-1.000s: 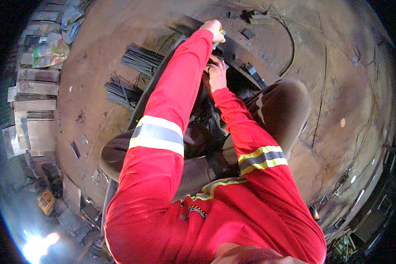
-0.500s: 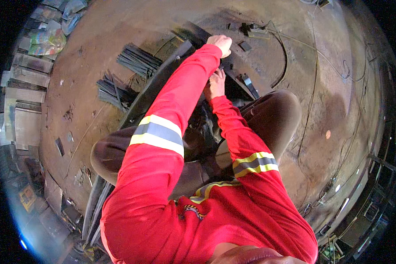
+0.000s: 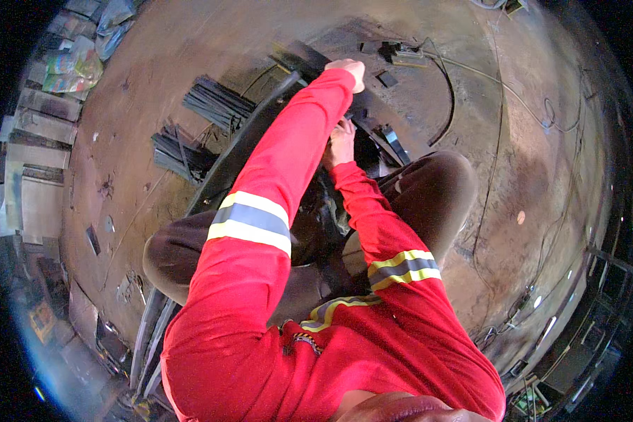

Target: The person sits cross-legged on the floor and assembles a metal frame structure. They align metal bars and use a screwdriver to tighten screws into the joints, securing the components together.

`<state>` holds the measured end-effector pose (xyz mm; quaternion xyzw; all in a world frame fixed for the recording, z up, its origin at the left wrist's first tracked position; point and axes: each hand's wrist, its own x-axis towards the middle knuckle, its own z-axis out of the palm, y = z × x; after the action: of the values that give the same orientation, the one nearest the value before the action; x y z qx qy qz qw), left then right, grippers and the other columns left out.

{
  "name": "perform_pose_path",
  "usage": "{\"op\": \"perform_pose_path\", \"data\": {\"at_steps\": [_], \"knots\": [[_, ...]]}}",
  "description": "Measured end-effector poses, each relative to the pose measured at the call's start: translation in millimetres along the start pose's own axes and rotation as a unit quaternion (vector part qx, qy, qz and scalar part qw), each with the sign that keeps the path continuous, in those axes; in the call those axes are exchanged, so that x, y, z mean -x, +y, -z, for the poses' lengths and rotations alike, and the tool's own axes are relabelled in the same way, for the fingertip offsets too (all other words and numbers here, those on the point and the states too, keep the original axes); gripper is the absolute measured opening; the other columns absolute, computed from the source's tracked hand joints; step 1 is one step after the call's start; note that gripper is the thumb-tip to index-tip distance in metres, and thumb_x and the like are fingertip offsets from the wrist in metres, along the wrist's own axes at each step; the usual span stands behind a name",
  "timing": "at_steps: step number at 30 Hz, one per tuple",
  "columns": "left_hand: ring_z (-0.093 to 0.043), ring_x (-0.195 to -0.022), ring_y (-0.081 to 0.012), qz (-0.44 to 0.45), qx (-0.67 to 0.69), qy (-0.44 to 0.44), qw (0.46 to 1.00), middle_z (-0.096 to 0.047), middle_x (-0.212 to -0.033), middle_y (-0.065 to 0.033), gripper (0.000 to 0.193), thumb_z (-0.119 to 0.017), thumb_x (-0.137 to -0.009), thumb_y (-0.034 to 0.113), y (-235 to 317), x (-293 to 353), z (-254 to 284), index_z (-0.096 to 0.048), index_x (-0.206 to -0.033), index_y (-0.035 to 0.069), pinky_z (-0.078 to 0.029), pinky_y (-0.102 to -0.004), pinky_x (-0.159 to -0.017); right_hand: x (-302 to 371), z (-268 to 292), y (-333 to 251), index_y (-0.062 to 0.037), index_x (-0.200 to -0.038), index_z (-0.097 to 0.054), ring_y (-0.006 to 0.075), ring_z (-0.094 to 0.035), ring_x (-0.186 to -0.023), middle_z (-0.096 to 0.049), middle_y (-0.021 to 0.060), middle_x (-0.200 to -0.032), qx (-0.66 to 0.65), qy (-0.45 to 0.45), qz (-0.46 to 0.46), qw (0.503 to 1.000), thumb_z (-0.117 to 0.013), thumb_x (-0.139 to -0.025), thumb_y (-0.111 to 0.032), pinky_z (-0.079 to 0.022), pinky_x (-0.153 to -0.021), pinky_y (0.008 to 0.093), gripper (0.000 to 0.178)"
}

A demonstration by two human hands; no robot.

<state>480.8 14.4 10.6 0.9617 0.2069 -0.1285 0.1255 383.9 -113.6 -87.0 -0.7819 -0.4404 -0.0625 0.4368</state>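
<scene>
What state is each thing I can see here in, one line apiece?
Left hand, fingers curled, contents hidden.
Right hand, fingers bent, grip unclear.
Red sleeves, rolled down.
Knees, bent and spread apart.
Dark strips, lying in two loose piles.
Plastic bags, crumpled.

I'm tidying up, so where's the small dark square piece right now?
In the head view, the small dark square piece lies on the floor, above and right of centre, just right of the left hand.

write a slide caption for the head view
Left hand extended beyond the right hand, with dark strips on the floor to their left
</scene>
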Motion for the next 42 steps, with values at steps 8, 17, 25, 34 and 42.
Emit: {"op": "perform_pose_path", "data": {"at_steps": [8, 17, 25, 34, 42], "knots": [[-0.062, -0.091, -0.0293, -0.036, 0.043, 0.060, 0.997, -0.065, -0.097, -0.0143, 0.033, -0.069, -0.065, 0.025, 1, 2, -13, -0.064, -0.092, 0.008, -0.050, -0.0399, -0.077, -1, 1, -2, -0.0102, -0.086, -0.066, 0.0261, -0.045, -0.114, -0.064, 0.0048, -0.099, -0.039, -0.005, -0.034, 0.999, -0.063, -0.063, -0.016, -0.029, -0.100, 0.0494, 0.024], [-0.063, -0.078, -0.0345, 0.049, 0.104, 0.343, 0.932, -0.065, -0.083, -0.0164, 0.041, -0.066, -0.070, 0.039, -7, 3, 43, -0.059, -0.097, 0.009, -0.051, -0.0451, -0.067, 0, -16, 2, -0.0129, -0.084, -0.066, 0.0278, -0.050, -0.106, -0.064, 0.0060, -0.093, -0.093, -0.008, -0.008, 0.996, -0.068, -0.060, -0.015, -0.036, -0.091, 0.0470, 0.024], [-0.060, -0.074, -0.0169, -0.127, 0.620, 0.225, 0.741, -0.063, -0.087, -0.0136, 0.027, -0.062, -0.081, 0.008, -83, 227, 91, -0.051, -0.103, -0.001, -0.048, -0.0290, -0.065, -7, 15, -4, -0.0056, -0.084, -0.069, 0.0282, -0.052, -0.107, -0.067, 0.0095, -0.090, -0.048, -0.038, -0.017, 0.998, -0.073, -0.068, -0.024, -0.039, -0.091, 0.0396, 0.024], [-0.060, -0.085, -0.0358, 0.113, 0.311, 0.259, 0.907, -0.061, -0.091, -0.0181, 0.027, -0.061, -0.080, 0.012, -53, 297, -71, -0.051, -0.105, 0.009, -0.048, -0.0405, -0.070, -11, 13, -2, -0.0058, -0.090, -0.069, 0.0262, -0.049, -0.112, -0.066, 0.0092, -0.095, -0.056, -0.066, -0.037, 0.996, -0.071, -0.071, -0.018, -0.041, -0.092, 0.0354, 0.022], [-0.059, -0.084, -0.0373, 0.138, 0.299, 0.201, 0.922, -0.061, -0.088, -0.0175, 0.022, -0.055, -0.082, 0.014, -54, 281, -102, -0.050, -0.103, 0.007, -0.046, -0.0457, -0.071, -10, 13, -3, -0.0048, -0.091, -0.069, 0.0262, -0.049, -0.111, -0.066, 0.0093, -0.095, -0.064, -0.068, -0.033, 0.995, -0.072, -0.072, -0.023, -0.041, -0.093, 0.0353, 0.026]]}}
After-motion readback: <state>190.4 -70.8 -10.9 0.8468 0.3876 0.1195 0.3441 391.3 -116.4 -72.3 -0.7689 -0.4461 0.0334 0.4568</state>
